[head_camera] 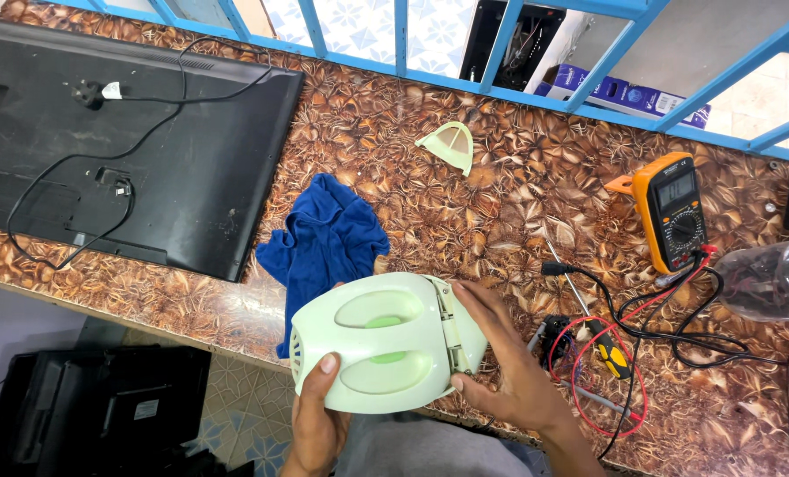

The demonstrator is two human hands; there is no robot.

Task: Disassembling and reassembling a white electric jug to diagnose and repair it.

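A pale green plastic appliance housing (385,340) with two oval recesses and a darker green button is held over the near edge of the workbench. My left hand (317,415) grips it from below, thumb on its lower face. My right hand (500,371) holds its right end, fingers wrapped around the hinged side. A small pale green plastic cover piece (452,143) lies apart on the bench farther back.
A blue cloth (328,238) lies just behind the housing. A black flat-screen TV (129,141) lies face down at left with its cable. At right sit an orange multimeter (674,210) with red and black leads, a screwdriver (602,340) and a clear plastic bottle (778,278).
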